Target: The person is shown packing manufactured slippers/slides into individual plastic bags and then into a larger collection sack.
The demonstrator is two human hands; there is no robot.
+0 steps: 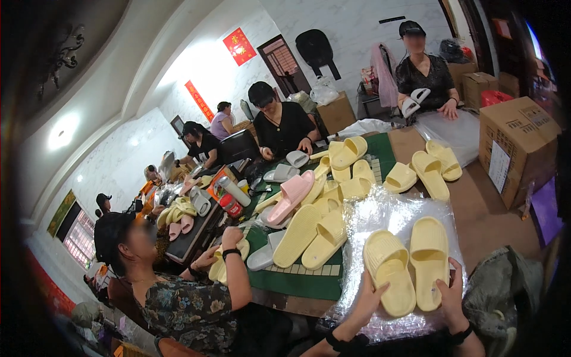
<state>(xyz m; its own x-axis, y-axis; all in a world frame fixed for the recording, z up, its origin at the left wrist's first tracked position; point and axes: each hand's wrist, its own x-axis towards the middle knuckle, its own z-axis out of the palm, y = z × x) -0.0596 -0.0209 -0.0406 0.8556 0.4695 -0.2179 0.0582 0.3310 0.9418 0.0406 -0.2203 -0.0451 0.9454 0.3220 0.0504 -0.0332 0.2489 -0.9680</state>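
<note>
Side by side above a stack of clear plastic bags (357, 232) are two pale yellow slide slippers, their toe ends pointing away from me. The left slipper (395, 294) is gripped by my left hand (367, 300) along its outer edge near the heel, thumb on the footbed. My right hand (453, 291) grips the right slipper (429, 291) the same way, from its outer side. Fingers under the soles are hidden. Left of the bags, a pile of yellow slippers (297, 235) covers the green mat (321, 285), with a pink slipper (294, 193) and grey slippers (262, 257) among them.
Loose yellow slippers (429, 172) lie beyond the bags, near a cardboard box (520, 149). A co-worker (178, 297) at my left handles a yellow slipper; another (282, 128) works across the table. A third person (428, 77) stands at the far right holding white slippers (413, 102).
</note>
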